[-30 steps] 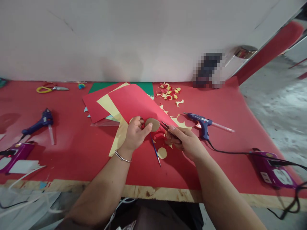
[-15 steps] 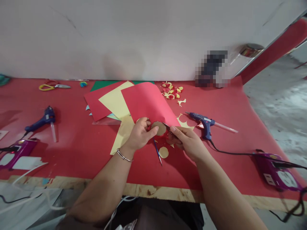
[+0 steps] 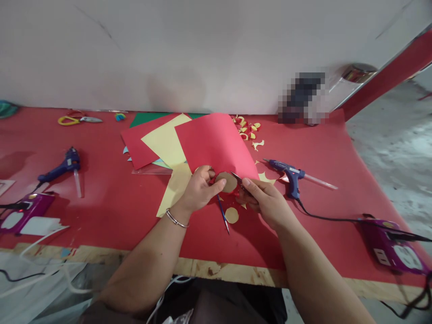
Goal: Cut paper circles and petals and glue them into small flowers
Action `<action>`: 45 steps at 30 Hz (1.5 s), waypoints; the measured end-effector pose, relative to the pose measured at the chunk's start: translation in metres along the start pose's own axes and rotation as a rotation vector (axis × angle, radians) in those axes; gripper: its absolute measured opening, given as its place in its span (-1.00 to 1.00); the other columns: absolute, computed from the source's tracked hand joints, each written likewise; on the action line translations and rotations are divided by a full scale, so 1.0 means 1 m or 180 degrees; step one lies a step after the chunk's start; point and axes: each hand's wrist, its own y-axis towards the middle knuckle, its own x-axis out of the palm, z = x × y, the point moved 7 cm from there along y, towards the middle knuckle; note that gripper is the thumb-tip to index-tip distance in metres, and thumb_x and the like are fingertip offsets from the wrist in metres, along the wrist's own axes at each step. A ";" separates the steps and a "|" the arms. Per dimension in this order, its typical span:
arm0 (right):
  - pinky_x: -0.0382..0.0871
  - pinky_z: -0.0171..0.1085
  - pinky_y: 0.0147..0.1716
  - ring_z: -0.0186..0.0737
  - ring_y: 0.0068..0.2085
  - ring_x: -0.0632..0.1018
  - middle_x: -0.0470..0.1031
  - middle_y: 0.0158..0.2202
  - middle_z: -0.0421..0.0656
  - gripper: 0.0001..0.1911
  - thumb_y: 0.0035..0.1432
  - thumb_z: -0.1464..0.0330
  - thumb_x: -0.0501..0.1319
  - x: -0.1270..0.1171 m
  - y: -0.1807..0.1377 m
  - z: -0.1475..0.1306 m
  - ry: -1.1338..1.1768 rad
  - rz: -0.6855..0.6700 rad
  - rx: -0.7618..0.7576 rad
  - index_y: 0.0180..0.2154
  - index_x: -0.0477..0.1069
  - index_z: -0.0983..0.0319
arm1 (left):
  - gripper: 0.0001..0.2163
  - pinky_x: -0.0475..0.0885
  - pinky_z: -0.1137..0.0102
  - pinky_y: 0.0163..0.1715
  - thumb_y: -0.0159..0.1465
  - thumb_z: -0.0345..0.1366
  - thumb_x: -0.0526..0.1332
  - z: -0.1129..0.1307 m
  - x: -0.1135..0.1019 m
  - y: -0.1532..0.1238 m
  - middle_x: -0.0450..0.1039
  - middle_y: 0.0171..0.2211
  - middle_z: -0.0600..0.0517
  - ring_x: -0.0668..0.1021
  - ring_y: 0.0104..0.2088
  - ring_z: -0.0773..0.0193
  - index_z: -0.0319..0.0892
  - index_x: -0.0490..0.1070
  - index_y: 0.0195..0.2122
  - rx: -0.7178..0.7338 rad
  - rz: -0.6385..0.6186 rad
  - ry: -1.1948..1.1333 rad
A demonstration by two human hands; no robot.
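My left hand (image 3: 202, 186) pinches a round tan cardboard disc (image 3: 227, 182) against the near edge of a red paper sheet (image 3: 214, 141), its thumb on the disc. In my right hand (image 3: 265, 195) is a pair of scissors (image 3: 237, 177), its dark blades at the disc's right edge by the red paper. The fingers hide most of the handles. Below the hands, a blue pen-like stick (image 3: 223, 216) lies beside a pale yellow paper circle (image 3: 231, 215). Yellow paper (image 3: 173, 191) lies left of my left hand.
Blue glue guns lie at left (image 3: 64, 166) and right (image 3: 288, 173), wired to purple power strips. Yellow-handled scissors (image 3: 69, 120) are at the back left. Red and yellow paper pieces (image 3: 248, 128) sit behind the red sheet. A clear container (image 3: 351, 83) stands back right.
The view has shifted slightly. The red sheet, disc and scissors keep nearly the same hold, with the blades still at the disc's right edge.
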 end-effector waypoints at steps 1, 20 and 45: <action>-0.14 -0.28 -0.59 -0.43 -0.58 0.03 0.11 -0.64 -0.34 -0.28 0.05 -0.35 0.39 0.000 0.000 0.000 -0.0024 -0.0008 -0.0008 -0.49 0.39 0.18 | -0.48 0.19 0.48 -0.53 0.13 0.00 0.50 0.000 0.000 0.000 0.26 -0.52 0.19 0.29 -0.50 0.41 -0.07 0.11 -0.40 0.0002 -0.0013 0.0006; -0.09 -0.27 -0.56 -0.38 -0.55 0.14 0.33 -0.60 -0.22 -0.28 0.17 -0.33 0.31 -0.005 0.000 0.000 -0.0553 0.0092 -0.0233 -0.50 0.40 0.20 | -0.53 0.13 0.46 -0.55 0.15 -0.09 0.49 0.003 0.000 0.001 0.19 -0.54 0.21 0.24 -0.53 0.43 -0.07 0.12 -0.39 0.0071 -0.0214 0.0037; 0.17 -0.26 -0.50 -0.30 -0.54 0.33 0.38 -0.59 -0.29 -0.58 0.13 -0.02 0.52 -0.010 0.001 -0.003 -0.0834 0.0539 -0.0772 -0.30 0.54 0.17 | -0.54 0.14 0.46 -0.54 0.12 -0.17 0.52 -0.010 0.003 -0.001 0.21 -0.50 0.24 0.28 -0.51 0.45 -0.09 0.16 -0.36 -0.0104 -0.0067 0.0001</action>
